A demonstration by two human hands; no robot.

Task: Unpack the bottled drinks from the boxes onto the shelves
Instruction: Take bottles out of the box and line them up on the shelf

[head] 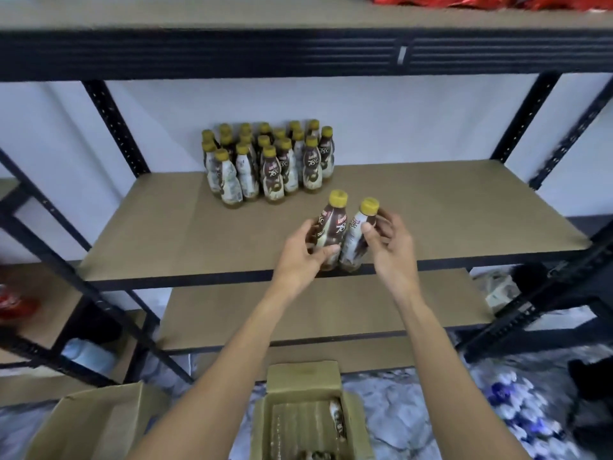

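Note:
My left hand grips a brown bottle with a yellow cap, held upright over the front edge of the middle shelf. Beside it my right hand holds a second bottle with a yellow cap, tilted slightly right; the two bottles touch. Several identical bottles stand grouped at the back of the same shelf. Below, between my arms, an open cardboard box sits on the floor with one bottle lying inside.
Another open cardboard box sits at the lower left. A lower shelf board lies under the middle one. Black steel uprights frame the rack. Red packages rest on the top shelf, and a red item on the left rack.

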